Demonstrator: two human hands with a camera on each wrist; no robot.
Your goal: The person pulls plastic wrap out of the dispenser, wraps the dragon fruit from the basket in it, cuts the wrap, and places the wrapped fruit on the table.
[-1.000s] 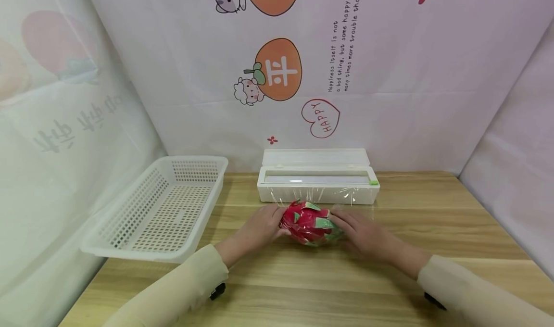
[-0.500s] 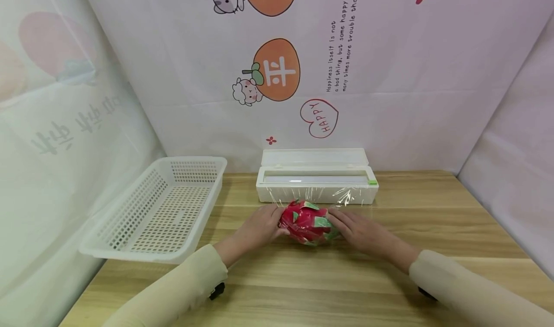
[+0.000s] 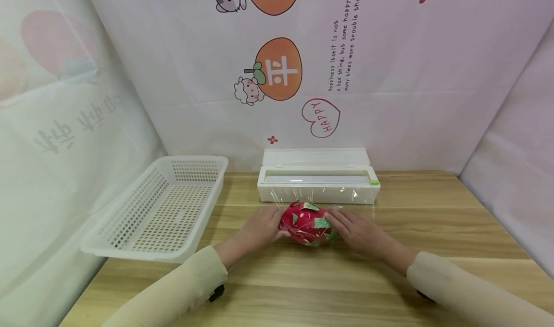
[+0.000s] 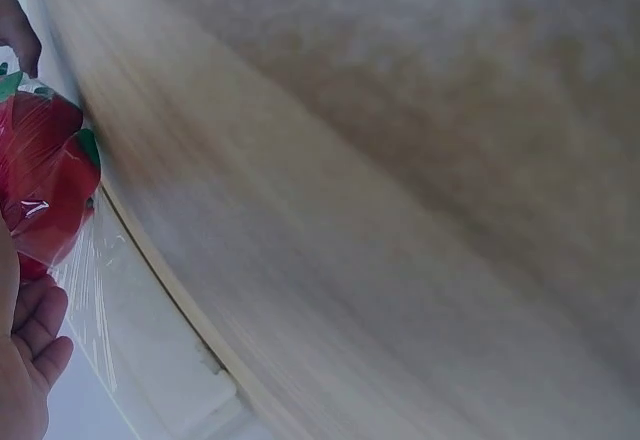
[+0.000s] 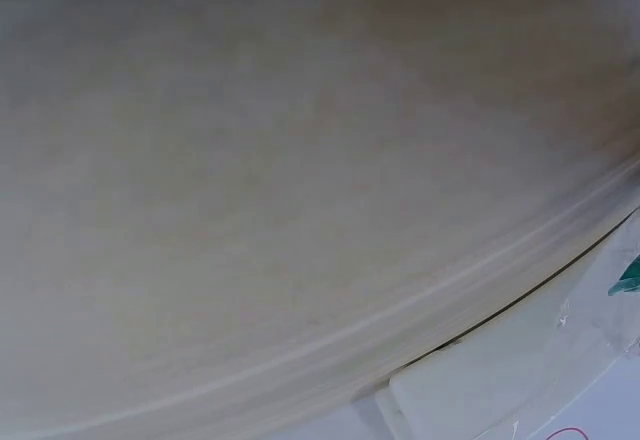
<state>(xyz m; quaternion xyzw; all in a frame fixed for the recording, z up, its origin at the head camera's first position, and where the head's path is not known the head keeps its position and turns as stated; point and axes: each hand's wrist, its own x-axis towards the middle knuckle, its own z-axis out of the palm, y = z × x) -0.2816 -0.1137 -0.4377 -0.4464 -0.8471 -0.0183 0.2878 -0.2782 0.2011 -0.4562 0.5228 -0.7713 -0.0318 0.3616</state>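
Note:
A red dragon fruit [image 3: 305,221] with green scales, covered in clear cling film, is between my hands in front of the dispenser. My left hand [image 3: 259,228] holds its left end, thumb on the near side. With fairly straight fingers, my right hand [image 3: 361,231] presses the film on its right end; that thumb is hidden. Cling film [image 3: 281,198] stretches from the white dispenser box [image 3: 318,194] to the fruit. In the left wrist view the wrapped dragon fruit [image 4: 45,175] shows at the left edge, above my left hand's curled fingers [image 4: 40,320].
A white perforated plastic basket [image 3: 203,221] stands at the left of the wooden table [image 3: 329,288]. The dispenser's lid [image 3: 316,157] is raised against the printed cloth backdrop [image 3: 389,77], and a film roll [image 3: 318,179] lies inside the box. White cloth hangs on both sides.
My right hand has shifted slightly left, its fingertips sliding farther over the dragon fruit's right end. The left hand and the fruit stay nearly in place.

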